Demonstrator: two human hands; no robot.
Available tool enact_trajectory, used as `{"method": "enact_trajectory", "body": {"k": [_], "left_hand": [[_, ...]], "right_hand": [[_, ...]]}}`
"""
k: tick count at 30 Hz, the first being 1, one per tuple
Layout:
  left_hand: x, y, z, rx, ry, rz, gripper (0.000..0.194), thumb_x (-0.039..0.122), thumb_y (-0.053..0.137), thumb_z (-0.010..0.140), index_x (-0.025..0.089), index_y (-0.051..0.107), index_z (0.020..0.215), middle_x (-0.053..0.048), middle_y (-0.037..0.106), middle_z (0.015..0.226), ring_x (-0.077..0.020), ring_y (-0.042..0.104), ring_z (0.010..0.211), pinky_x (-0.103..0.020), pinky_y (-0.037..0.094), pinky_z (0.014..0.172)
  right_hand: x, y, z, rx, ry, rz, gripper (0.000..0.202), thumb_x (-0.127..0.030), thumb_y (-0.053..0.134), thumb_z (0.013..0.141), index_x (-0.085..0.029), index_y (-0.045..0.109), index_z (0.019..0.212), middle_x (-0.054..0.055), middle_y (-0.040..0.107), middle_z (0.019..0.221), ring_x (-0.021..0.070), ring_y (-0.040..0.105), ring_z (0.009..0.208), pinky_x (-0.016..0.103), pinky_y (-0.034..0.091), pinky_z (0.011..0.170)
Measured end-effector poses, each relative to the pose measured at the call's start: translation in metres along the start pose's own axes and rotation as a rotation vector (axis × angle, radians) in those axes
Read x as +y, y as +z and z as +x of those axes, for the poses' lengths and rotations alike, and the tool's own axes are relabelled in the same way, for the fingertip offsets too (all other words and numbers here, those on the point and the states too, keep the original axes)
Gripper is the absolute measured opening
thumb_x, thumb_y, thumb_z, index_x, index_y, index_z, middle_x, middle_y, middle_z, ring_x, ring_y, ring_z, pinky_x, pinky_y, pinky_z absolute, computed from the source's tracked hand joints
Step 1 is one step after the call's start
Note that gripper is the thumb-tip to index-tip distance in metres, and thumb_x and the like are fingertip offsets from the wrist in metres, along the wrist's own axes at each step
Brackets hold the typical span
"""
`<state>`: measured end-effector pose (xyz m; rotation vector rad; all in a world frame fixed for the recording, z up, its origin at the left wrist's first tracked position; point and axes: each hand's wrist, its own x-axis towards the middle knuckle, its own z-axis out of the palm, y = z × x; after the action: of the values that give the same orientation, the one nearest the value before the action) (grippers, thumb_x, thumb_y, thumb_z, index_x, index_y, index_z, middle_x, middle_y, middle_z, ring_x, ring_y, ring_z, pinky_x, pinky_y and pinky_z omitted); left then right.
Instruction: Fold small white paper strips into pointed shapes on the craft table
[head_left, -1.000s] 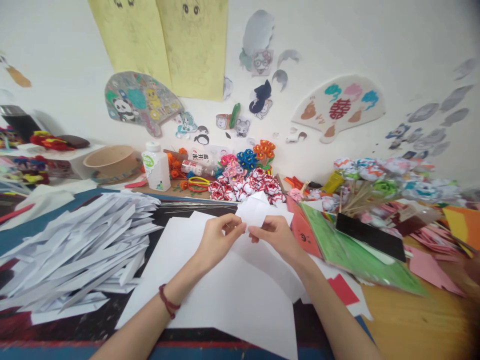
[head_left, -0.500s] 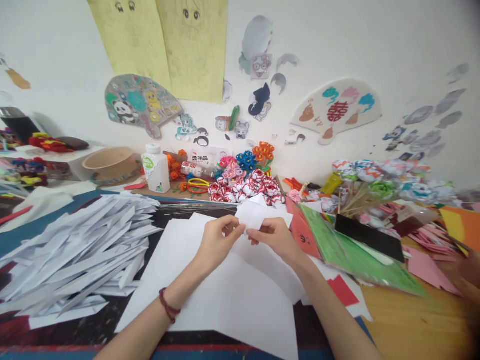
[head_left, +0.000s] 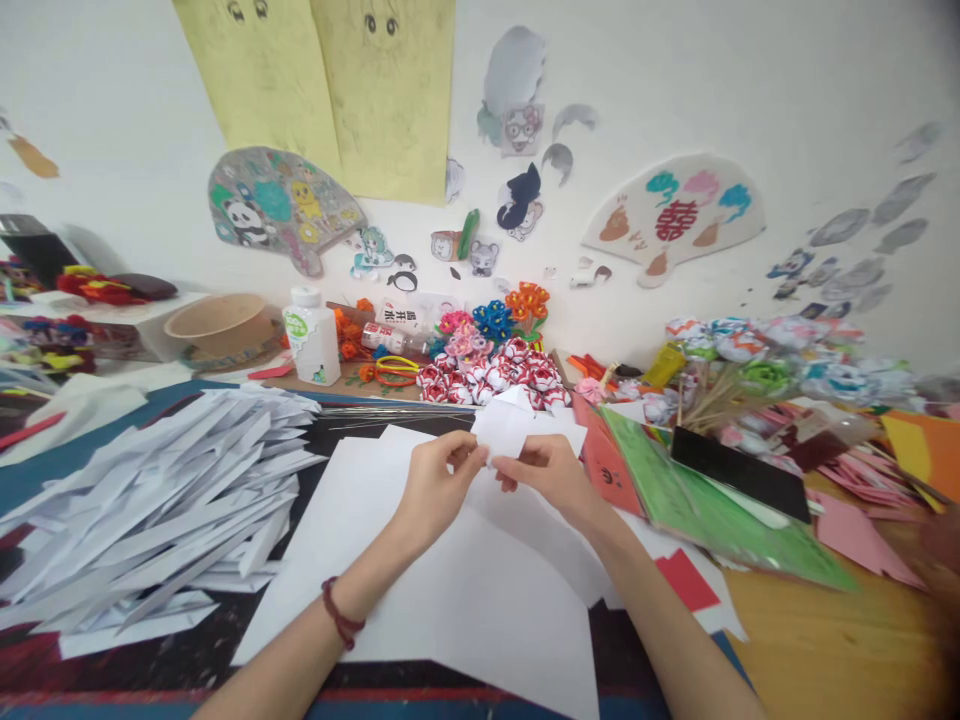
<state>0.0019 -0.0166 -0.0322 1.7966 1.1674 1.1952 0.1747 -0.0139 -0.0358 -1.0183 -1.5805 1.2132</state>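
A small piece of folded white paper (head_left: 504, 425) with a pointed top is held up between my two hands. My left hand (head_left: 442, 478) pinches its lower left edge between thumb and fingers. On the lower right edge, my right hand (head_left: 547, 472) pinches it the same way, the two thumbs nearly meeting. Beneath my hands lie large white paper sheets (head_left: 420, 590), overlapping on the dark mat. To the left is a heaped pile of folded white paper strips (head_left: 187, 490).
Behind my hands are red-and-white paper flowers (head_left: 502, 372), thin metal wires (head_left: 390, 413) and a white bottle (head_left: 310, 335). At the right lie a green packet (head_left: 720, 510), a black phone-like slab (head_left: 739, 473) and pink paper (head_left: 862, 540). A blurred hand (head_left: 941, 550) shows at the right edge.
Both hands keep their pinch on the folded paper and have hardly moved. The whole view has shifted very slightly.
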Motion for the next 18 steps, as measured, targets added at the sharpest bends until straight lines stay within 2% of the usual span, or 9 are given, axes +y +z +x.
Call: {"method": "enact_trajectory", "body": {"k": [7, 14, 18], "left_hand": [[-0.0005, 0.0006, -0.0008, 0.021, 0.032, 0.081, 0.019, 0.026, 0.052, 0.082, 0.015, 0.055, 0.067, 0.004, 0.046, 0.059, -0.0095, 0.04, 0.057, -0.021, 0.033, 0.057], [0.0023, 0.001, -0.0025, 0.02, 0.045, 0.133, 0.02, 0.027, 0.052, 0.083, 0.016, 0.055, 0.066, 0.004, 0.045, 0.058, -0.0094, 0.041, 0.056, -0.021, 0.032, 0.056], [0.0018, 0.0009, -0.0021, 0.005, 0.028, 0.131, 0.023, 0.03, 0.05, 0.085, 0.016, 0.056, 0.067, 0.003, 0.05, 0.059, -0.0101, 0.043, 0.057, -0.022, 0.034, 0.058]], "right_hand": [[-0.0024, -0.0028, -0.0009, -0.031, 0.025, -0.008, 0.022, -0.033, 0.067, 0.076, -0.011, 0.069, 0.08, 0.005, 0.067, 0.067, 0.015, 0.062, 0.06, 0.026, 0.05, 0.059], [0.0039, -0.0006, 0.0015, 0.005, -0.026, 0.022, 0.02, -0.032, 0.067, 0.076, -0.012, 0.069, 0.078, 0.005, 0.066, 0.069, 0.0137, 0.06, 0.059, 0.025, 0.048, 0.057], [0.003, 0.0008, 0.0024, 0.026, -0.023, 0.04, 0.017, -0.029, 0.067, 0.075, -0.012, 0.069, 0.076, 0.004, 0.066, 0.066, 0.0135, 0.06, 0.058, 0.025, 0.048, 0.057]]}}
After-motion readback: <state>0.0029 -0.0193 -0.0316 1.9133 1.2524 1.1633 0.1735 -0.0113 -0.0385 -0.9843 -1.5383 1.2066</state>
